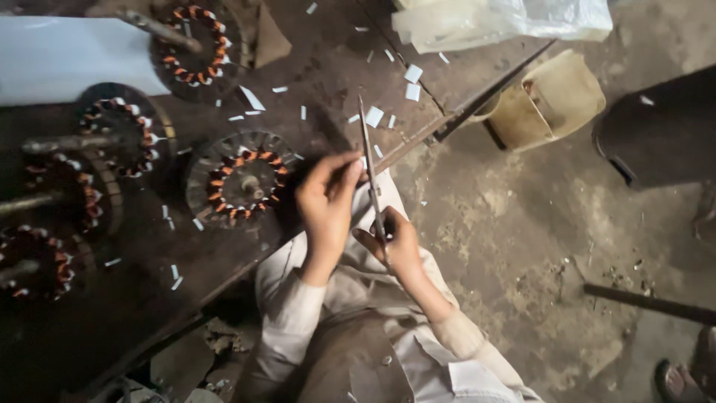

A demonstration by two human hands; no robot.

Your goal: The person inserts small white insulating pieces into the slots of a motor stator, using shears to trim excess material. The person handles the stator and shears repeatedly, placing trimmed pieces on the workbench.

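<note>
The right hand (395,242) is clenched around the handles of long scissors (371,172), whose blades point toward 12 o'clock. Just beside it at 10 o'clock, the left hand (326,198) pinches its fingertips against the blades; what it grips is too small to tell. Farther, at 9 to 11 o'clock, five copper-wound stators (239,177) lie on the dark workbench (328,67) among white paper scraps (412,73). At 1 o'clock a tan bucket (552,101) stands on the floor, contents unclear.

Your head camera, single view: looks steeply down, close over both hands; table (313,67) ahead-left of grip, dirt floor (522,246) to grip's right.
</note>
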